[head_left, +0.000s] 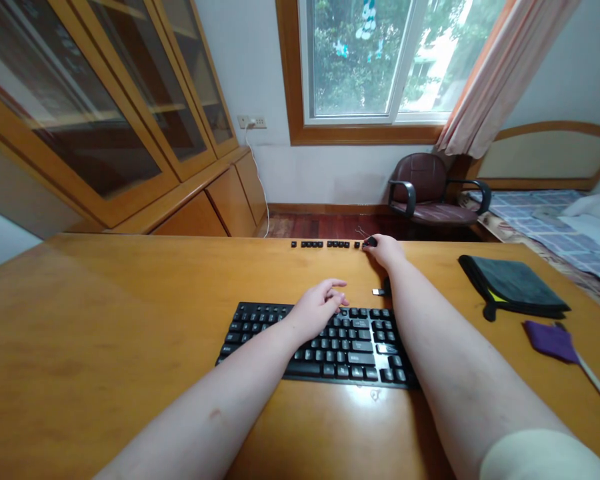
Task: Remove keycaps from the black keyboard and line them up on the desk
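Observation:
A black keyboard (310, 353) lies on the desk in front of me. Over its upper rows is my left hand (320, 308), fingers loosely bent and apart, holding nothing. My right hand (386, 252) reaches to the desk's far edge, its fingers closed on a small black tool with thin wire prongs, which looks like a keycap puller (371, 241). Beside those fingers, a row of loose black keycaps (337, 245) runs along the edge. A small plug with a pale metal end (379, 292) lies behind the keyboard, partly covered by my right forearm.
On the right of the desk (105, 333) lie a folded dark grey cloth (515, 287) and a purple pad with a white handle (550, 341). Beyond the desk are a maroon armchair (425, 187), a bed (550, 227) and a glass-fronted cabinet (175, 173).

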Available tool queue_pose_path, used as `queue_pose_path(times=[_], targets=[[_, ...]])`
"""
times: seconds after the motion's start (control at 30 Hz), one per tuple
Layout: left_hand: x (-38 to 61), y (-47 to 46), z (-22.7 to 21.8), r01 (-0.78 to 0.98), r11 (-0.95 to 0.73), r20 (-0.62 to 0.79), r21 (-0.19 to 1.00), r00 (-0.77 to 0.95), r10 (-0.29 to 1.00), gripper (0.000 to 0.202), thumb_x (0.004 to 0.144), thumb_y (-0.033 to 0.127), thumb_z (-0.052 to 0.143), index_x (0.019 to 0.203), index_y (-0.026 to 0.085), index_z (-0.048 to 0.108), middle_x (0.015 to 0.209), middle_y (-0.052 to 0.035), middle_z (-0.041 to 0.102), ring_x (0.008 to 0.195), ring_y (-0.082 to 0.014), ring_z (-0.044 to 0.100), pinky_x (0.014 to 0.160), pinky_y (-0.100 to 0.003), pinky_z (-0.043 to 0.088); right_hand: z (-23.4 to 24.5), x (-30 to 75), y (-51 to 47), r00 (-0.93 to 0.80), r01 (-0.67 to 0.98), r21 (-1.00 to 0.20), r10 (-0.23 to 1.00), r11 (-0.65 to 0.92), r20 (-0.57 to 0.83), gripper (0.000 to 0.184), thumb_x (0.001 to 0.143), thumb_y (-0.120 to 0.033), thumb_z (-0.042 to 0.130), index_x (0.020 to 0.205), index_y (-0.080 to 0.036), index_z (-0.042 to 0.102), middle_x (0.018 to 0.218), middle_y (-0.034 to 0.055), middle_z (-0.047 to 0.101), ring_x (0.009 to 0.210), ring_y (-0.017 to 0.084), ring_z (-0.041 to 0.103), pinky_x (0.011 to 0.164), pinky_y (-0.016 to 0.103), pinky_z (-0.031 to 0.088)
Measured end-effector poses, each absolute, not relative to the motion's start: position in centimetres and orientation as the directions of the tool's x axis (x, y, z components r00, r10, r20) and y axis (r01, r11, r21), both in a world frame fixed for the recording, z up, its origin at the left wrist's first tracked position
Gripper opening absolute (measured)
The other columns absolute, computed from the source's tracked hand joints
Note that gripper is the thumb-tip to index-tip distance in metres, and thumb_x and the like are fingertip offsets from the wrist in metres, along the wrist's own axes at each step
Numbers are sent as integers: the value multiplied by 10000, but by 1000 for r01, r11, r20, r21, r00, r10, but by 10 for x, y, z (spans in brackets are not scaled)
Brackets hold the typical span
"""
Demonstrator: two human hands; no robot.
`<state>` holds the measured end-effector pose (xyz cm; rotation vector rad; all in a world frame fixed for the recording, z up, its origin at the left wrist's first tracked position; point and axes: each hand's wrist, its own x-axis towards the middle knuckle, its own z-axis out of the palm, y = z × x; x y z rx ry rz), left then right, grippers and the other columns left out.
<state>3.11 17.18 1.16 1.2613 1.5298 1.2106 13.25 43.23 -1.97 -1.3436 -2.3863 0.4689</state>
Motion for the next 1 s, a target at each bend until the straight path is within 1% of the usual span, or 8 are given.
queue_pose_path(times=[0.13,0.3,0.53,1.0], targets=[[30,171,10,226,36,6,974,-183,983,311,838,279,474,1117,149,519,843,-54,656,711,-141,587,746,-310,468,-20,132,430,-495,742,-434,854,510,158,265,748,-328,621,989,-231,674,943,67,681,863,196,602,728,268,428],[29,171,8,245,29,16,969,-177,984,322,841,291,472,1126,148,519,854,-60,657,727,-148,587,754,-317,460,-20,131,429,-511,742,-410,844,530,164,274,765,-336,595,1014,-248,668,976,64,674,874,205,601,727,274,428],[29,172,6,278,22,27,960,-169,985,327,842,294,468,1129,148,524,856,-63,658,720,-149,580,760,-322,457,-22,131,430,-520,747,-384,837,543,171,281,768,-349,595,1014,-235,668,981,73,670,887,211,598,736,280,426],[29,172,5,274,20,28,961,-169,985,320,843,292,467,1128,160,530,849,-53,661,734,-151,594,767,-318,462,-19,131,427,-533,732,-396,828,554,172,285,766,-336,603,1028,-243,665,984,63,674,880,210,604,738,280,433]])
